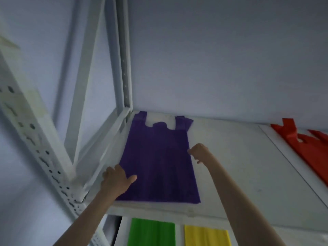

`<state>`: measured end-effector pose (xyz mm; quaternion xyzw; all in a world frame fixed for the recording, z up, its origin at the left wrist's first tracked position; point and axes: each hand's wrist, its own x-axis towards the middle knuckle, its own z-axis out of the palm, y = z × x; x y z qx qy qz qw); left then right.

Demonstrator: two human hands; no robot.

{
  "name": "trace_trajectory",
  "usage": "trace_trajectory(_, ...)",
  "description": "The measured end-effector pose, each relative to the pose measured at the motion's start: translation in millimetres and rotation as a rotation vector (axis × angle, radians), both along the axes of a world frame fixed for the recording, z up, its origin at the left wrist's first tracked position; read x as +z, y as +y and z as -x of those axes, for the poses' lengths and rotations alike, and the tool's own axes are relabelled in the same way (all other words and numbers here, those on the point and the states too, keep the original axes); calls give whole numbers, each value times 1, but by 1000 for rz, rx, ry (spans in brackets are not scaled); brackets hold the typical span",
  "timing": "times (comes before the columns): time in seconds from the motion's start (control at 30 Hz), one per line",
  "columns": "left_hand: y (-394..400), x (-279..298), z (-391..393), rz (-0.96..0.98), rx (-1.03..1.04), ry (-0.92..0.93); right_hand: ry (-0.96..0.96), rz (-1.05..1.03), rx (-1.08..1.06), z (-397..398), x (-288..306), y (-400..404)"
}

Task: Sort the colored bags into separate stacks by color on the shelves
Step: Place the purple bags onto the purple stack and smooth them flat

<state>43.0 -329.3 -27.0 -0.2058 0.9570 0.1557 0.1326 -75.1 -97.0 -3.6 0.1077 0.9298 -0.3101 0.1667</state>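
Up high, the big white metal shelf [239, 174] holds a flat purple plastic bag with two handle loops [159, 166]. It lies in the left back corner, right beside the white metal post with little holes [124, 68]. The handles point to the wall and the bottom edge sits close to the front lip of the shelf. It may be a pile of purple bags, but I cannot tell how many.

Far to the right on the same shelf lie the red plastic bags [305, 153], well apart from the purple one. Below, on a lower shelf, a green plastic bag [152, 233] and a yellow plastic bag [206, 237] lie side by side, partly cut off at the bottom of the view.

The left hand [116, 180] lies flat and spread on the left edge of the purple bag, near the front corner. The right hand [198, 152] is curled loose at the right edge, about halfway up. It may be pinching the edge, but I cannot tell for sure.

What could go wrong? The bag is thin and slippery, so a quick pull of the hands could drag it forward off the front lip. It could also wrinkle or fold if one hand pushes and the other does not. The shelf is high, so the person reaches up and cannot see the far end well, and the handles may bunch against the wall.
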Motion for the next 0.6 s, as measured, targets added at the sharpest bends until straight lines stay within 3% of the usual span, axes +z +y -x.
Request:
trace_trajectory(0.33,0,-21,17,92,57,52,29,12,-110,106,-26,-24)
trace_trajectory(0.4,-9,-32,15,56,3,210,35,15,-152,120,-23,-30)
trace_trajectory(0.43,-16,-39,13,156,-62,231,42,12,-188,127,-23,-31)
trace_trajectory(0.5,-24,-65,20,361,-42,621,50,34,-258,139,-24,-33)
trace_trajectory(0.53,-27,-66,22,389,-48,716,52,57,-286,143,-25,-34)
trace_trajectory(0.6,-31,-67,29,384,-71,741,65,51,-308,152,-30,-35)
